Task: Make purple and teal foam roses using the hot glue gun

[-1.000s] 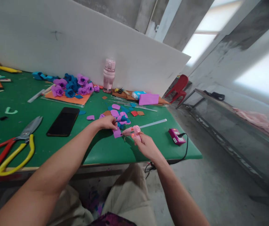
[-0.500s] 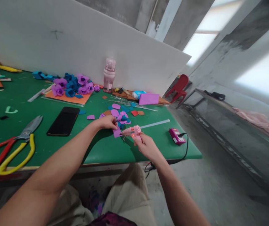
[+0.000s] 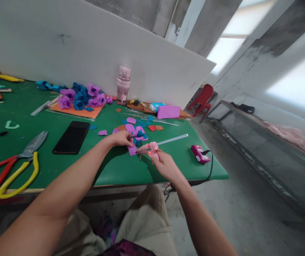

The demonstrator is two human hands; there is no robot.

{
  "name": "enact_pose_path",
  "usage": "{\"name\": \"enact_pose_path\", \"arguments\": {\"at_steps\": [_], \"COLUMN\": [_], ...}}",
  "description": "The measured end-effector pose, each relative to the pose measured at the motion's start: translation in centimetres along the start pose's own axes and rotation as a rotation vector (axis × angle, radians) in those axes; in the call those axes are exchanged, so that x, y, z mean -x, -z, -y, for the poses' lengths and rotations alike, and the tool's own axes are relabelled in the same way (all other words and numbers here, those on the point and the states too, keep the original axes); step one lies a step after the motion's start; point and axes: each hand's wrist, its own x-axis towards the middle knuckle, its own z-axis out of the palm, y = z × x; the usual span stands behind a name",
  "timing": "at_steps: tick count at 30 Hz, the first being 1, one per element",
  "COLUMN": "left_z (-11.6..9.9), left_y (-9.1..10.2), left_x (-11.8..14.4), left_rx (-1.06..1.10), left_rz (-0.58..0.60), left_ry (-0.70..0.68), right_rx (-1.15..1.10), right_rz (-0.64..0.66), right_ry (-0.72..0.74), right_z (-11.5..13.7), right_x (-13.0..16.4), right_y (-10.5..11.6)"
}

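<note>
Green cloth covers the table (image 3: 62, 167) in front of me, and a big white board (image 3: 88, 46) leans behind it.

My right hand (image 3: 165, 165) is closed around the pink glue gun (image 3: 149, 148). The fingers are wrapped on its grip, a small red light shows on the body, and the nozzle points left to the purple petal (image 3: 132, 150). A clear glue stick (image 3: 172, 139) comes out from the back of the gun and goes to the right.

My left hand (image 3: 122, 138) is nearly closed, with the fingertips pressed together on the upper edge of the petal, which lies on the cloth just beside the nozzle. I cannot tell if the nozzle touches the petal; this part is too small.

Behind the hands lies a heap of cut pieces (image 3: 135, 128), purple and blue. A black phone (image 3: 71, 137) is near on the left, and shears (image 3: 14, 167) with red and yellow handles lie further left; the handles are cut off by the frame. Foam roses (image 3: 81, 97) sit on an orange sheet by the board, next to a pink bottle (image 3: 123, 85). A pink plug block (image 3: 200, 154) with a black cord rests at the right edge of the table.
</note>
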Motion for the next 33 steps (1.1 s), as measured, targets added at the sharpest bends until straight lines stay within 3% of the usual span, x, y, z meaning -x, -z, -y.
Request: {"name": "enact_pose_path", "arguments": {"at_steps": [6, 15, 22, 33], "left_z": [0.2, 0.0, 0.0, -0.2], "left_y": [0.0, 0.0, 0.0, 0.0], "left_x": [-0.2, 0.0, 0.1, 0.0], "left_rx": [0.008, -0.011, -0.041, -0.066], "left_rz": [0.003, -0.003, -0.018, -0.020], "left_ry": [0.007, -0.007, -0.015, -0.011], "right_rx": [-0.056, -0.150, -0.105, -0.033], "right_rz": [-0.049, 0.002, -0.006, 0.004], "right_ry": [-0.051, -0.048, -0.030, 0.002], "right_z": [-0.2, 1.1, 2.0, 1.1], "right_x": [0.3, 0.4, 0.6, 0.1], "right_y": [0.5, -0.1, 0.1, -0.9]}}
